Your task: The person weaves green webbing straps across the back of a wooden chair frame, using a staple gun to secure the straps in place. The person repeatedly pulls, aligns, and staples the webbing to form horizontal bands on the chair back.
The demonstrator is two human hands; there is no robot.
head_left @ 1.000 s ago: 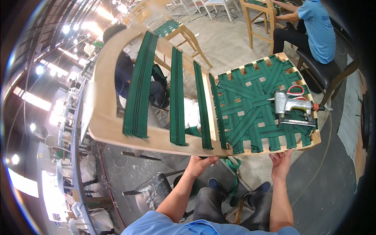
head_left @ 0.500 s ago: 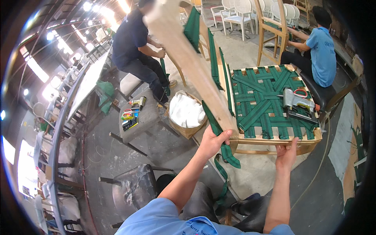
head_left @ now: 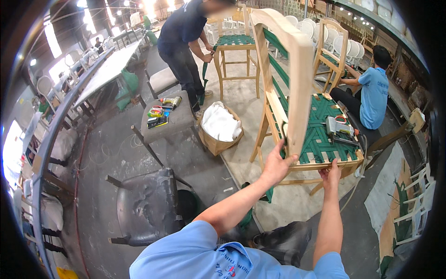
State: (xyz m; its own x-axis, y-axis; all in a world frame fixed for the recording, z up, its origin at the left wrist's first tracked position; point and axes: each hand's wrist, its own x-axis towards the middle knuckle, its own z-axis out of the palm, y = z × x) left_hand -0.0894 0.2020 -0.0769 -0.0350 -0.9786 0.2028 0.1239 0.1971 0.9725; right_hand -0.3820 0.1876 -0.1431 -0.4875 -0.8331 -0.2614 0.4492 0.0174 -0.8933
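Note:
A pale wooden chair stands before me, its seat woven with green webbing. My left hand is closed round the chair where the back post meets the seat. My right hand grips the seat's near rail, thumb on top and the other fingers partly hidden below. On the webbing, toward the right, lies a staple gun, with red-handled scissors beside it. More green webbing hangs below my left hand.
A worn grey chair at left holds tools. Beside it stands a paper sack with white cloth. A dark padded seat lies near me. Two co-workers handle chairs ahead. A hose hangs at right.
The chair's back, earlier slanting up to the left, now stands more upright. Both hands keep their hold. My view has tilted up, showing more of the room.

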